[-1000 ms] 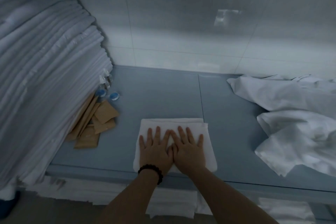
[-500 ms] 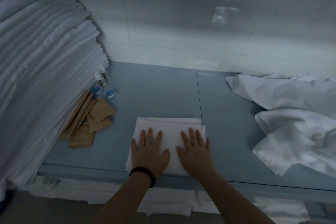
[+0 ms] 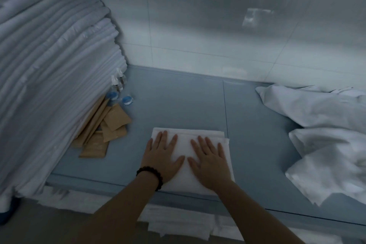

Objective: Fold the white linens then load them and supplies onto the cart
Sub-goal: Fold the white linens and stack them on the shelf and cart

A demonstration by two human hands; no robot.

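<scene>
A small folded white cotton towel (image 3: 185, 144) lies flat on the blue padded bench (image 3: 178, 105), its near edge at the front lip at 6 o'clock. Layered folds show along its 12 o'clock edge. Both grips are released and pressed palm-down on it, fingers straight and pointing to 12 o'clock. The left grip (image 3: 161, 159), with a dark beaded bracelet (image 3: 150, 176) at the wrist, covers the 9 o'clock half. The right grip (image 3: 210, 161) covers the 3 o'clock half, and a bare strip of towel shows between the thumbs.

The towel sits directly under both, so neither has to reach. It looks about as deep as it is wide, so I cannot call a long axis.

The likely next move is to lift it away. The tall stack of folded white linens (image 3: 49, 85) rises at 9 o'clock, nearer the left grip. Brown paper sachets (image 3: 111, 125) and small blue-capped bottles (image 3: 118, 93) lie at its foot at 10 o'clock. The loose heap of unfolded white linens (image 3: 326, 134) at 3 o'clock is nearer the right grip. No cart is in view.
</scene>
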